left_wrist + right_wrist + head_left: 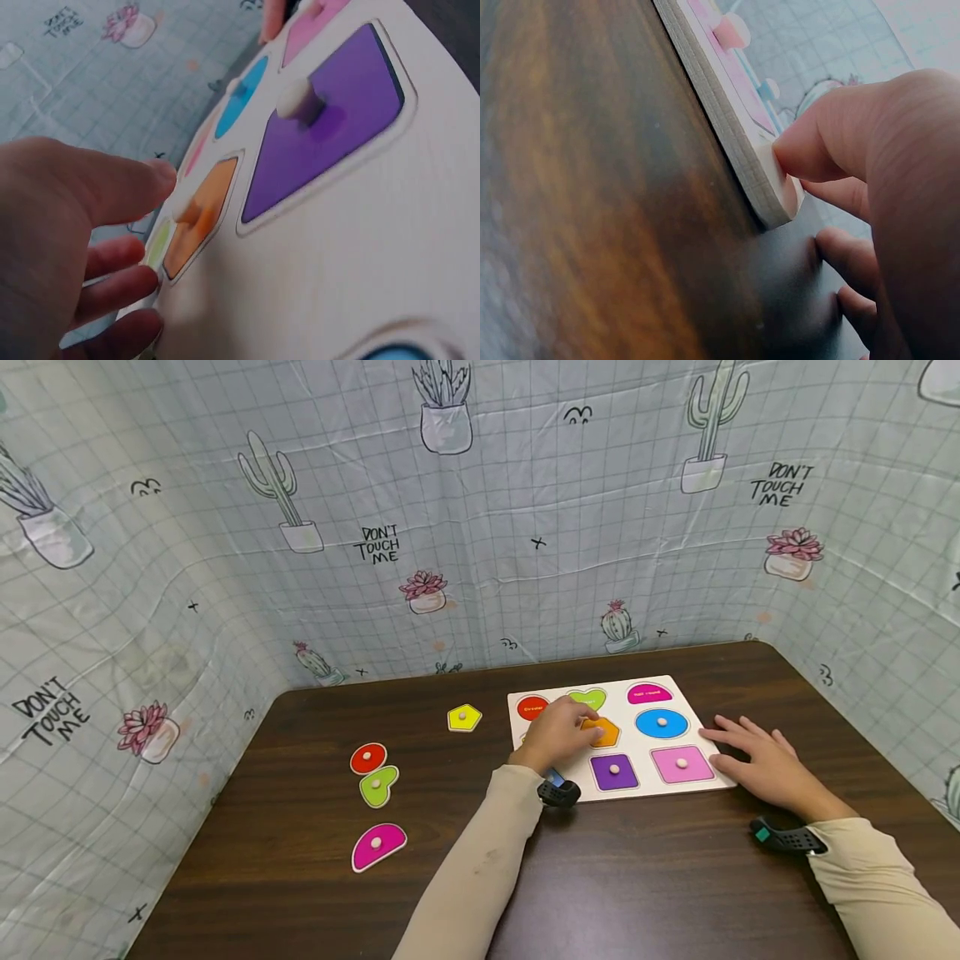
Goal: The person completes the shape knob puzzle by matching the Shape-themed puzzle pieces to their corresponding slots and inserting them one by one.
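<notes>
A white wooden knob puzzle board (645, 777) lies on the table. My left hand (558, 735) is over its middle, thumb and fingers apart around the knob of an orange hexagon piece (202, 221), not visibly gripping it. The hexagon sits in its slot. Beside it are a purple square piece (615, 772), a blue oval piece (662, 723) and a pink rectangle piece (682, 764), all set in the board. At the board's right edge rests my right hand (772, 768), fingers spread; its thumb (817, 154) touches the near corner. A blue piece is partly hidden under my left wrist.
Left of the board lie a yellow pentagon piece (464, 718), a red circle piece (368, 758), a green heart piece (378, 786) and a magenta half-round piece (378, 846). Patterned cloth (487, 527) walls the brown table (300, 810).
</notes>
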Motion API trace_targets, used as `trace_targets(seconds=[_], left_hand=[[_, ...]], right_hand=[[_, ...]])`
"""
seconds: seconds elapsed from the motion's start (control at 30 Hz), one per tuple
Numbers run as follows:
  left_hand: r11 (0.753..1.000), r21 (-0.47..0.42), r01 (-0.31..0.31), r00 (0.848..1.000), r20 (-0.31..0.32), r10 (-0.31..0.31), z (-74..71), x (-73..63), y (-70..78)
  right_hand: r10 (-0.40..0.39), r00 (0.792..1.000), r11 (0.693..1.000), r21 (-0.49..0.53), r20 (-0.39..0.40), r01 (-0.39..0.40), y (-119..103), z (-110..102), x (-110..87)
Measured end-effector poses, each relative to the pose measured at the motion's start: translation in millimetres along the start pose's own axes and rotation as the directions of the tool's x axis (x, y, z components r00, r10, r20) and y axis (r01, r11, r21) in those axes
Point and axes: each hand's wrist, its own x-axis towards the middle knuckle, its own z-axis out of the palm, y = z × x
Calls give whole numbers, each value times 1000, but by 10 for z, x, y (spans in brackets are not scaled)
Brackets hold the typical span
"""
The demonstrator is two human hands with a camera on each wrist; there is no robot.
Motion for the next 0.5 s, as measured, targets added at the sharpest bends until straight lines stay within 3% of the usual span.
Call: trace_targets(seconds=[0.17, 0.33, 0.5], left_hand=[[996, -74, -49, 998, -35, 46, -36, -60, -73], [984, -171, -57, 993, -107, 39, -39, -110, -165], [972, -217, -88, 990, -127, 61, -90, -162, -206]], right_hand=[[-8, 1000, 1000, 8, -7, 8, 19, 10, -7], [-9, 1000, 1000, 2, -8, 9, 46, 22, -11], [-11, 1000, 1000, 2, -11, 11, 41, 21, -11]])
